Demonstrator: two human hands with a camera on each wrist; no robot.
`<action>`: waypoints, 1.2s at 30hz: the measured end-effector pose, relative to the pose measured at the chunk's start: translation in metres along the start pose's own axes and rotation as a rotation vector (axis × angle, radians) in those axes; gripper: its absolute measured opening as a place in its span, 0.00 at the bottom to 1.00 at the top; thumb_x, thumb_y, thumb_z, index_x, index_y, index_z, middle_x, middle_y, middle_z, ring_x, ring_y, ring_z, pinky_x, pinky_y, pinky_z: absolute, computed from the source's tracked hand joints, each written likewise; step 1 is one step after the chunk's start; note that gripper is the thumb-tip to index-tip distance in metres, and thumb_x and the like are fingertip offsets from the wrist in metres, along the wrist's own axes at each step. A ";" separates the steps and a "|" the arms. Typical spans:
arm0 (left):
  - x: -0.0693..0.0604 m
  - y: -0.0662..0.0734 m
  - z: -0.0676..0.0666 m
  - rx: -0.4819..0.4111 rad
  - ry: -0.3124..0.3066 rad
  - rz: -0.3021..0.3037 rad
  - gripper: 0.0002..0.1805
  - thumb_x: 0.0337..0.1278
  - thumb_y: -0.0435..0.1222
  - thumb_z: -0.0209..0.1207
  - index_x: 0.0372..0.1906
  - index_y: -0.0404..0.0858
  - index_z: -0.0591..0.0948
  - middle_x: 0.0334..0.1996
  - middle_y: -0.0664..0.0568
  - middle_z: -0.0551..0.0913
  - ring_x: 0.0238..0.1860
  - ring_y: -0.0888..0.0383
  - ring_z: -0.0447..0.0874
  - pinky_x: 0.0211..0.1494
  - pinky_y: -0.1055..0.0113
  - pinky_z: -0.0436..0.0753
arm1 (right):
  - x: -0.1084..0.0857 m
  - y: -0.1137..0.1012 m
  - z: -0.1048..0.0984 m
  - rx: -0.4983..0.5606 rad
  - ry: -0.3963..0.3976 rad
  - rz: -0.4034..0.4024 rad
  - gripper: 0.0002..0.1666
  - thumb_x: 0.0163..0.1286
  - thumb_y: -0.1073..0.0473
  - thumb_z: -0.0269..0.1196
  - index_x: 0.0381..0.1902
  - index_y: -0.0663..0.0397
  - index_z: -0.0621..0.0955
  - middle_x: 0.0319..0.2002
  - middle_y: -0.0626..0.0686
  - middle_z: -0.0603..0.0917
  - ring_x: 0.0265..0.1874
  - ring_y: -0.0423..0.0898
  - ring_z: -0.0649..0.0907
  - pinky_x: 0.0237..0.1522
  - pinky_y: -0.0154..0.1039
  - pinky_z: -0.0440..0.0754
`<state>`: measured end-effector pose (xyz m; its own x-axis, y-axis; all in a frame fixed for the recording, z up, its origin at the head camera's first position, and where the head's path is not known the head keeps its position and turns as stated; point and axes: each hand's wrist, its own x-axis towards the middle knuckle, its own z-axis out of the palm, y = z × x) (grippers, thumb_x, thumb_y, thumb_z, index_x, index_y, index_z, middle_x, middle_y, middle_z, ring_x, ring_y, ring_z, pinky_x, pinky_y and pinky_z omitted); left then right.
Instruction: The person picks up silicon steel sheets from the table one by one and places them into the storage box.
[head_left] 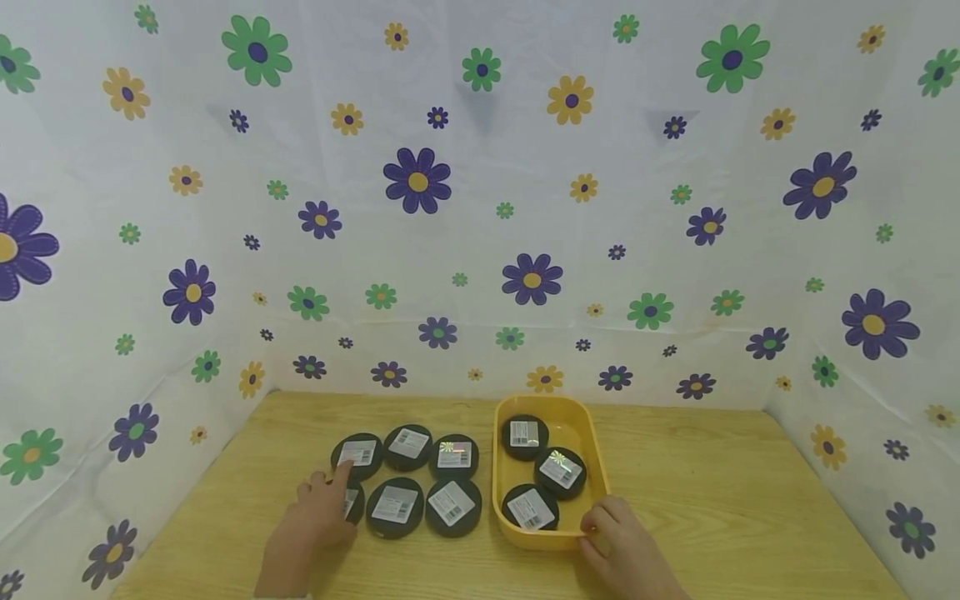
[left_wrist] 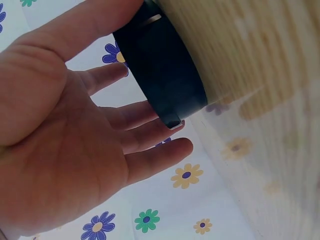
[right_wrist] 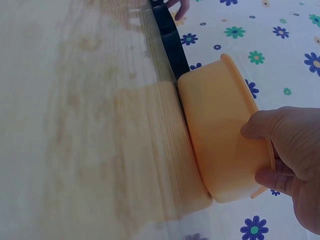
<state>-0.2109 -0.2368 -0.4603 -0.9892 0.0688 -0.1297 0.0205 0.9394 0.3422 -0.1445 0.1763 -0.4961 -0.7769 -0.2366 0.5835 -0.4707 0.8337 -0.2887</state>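
Reaching w/ L hand [head_left: 311,508] over near-left disc [head_left: 355,502], w/ fingers spread apart & fairly straight, and touching edge of same w/ thumb. Hiding much of that disc from above. Just beyond L hand, see far-left disc [head_left: 358,454], w/ index fingertip overlapping its label in head view; can't tell if actually touching there.

To R of L hand, on bench [head_left: 712,483], count four more black discs [head_left: 395,507] in two short rows, lying flat & close tog. w/ white labels up.

Clamping R hand [head_left: 618,542] on yellow tray [head_left: 573,429], pinching rim at near-right corner btwn thumb & fingers. To L of R hand, inside tray, count three tray discs [head_left: 531,507], also w/ labels up: one by near wall, one mid-tray toward right wall, one farthest off in far-left corner.

In the way at bench level btwn L hand & tray discs: note the four discs plus raised left wall of tray. In R wrist view, spot dark disc edges just past tray, w/ L hand fingers at top.

Beyond both hands, see flower-print cloth [head_left: 465,237] hanging behind bench & along both sides, white w/ purple, green & yellow blooms, slightly creased.
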 end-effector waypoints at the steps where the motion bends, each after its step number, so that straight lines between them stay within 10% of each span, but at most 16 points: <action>1: 0.000 0.000 0.000 0.002 0.002 0.000 0.52 0.36 0.33 0.73 0.71 0.31 0.59 0.55 0.19 0.64 0.57 0.22 0.63 0.51 0.30 0.73 | 0.000 0.000 0.000 -0.001 -0.003 0.004 0.22 0.44 0.66 0.78 0.27 0.43 0.77 0.32 0.36 0.70 0.34 0.33 0.71 0.38 0.33 0.79; 36: 0.002 -0.002 -0.008 0.088 0.071 0.008 0.52 0.37 0.38 0.74 0.71 0.32 0.62 0.52 0.23 0.70 0.50 0.29 0.71 0.51 0.34 0.73 | 0.002 -0.005 -0.005 0.014 -0.089 0.085 0.17 0.50 0.65 0.77 0.29 0.45 0.78 0.33 0.37 0.70 0.35 0.34 0.72 0.42 0.35 0.80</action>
<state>-0.2136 -0.2410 -0.4538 -0.9967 0.0556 -0.0599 0.0383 0.9649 0.2597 -0.1417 0.1740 -0.4899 -0.8477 -0.2092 0.4874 -0.4072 0.8456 -0.3452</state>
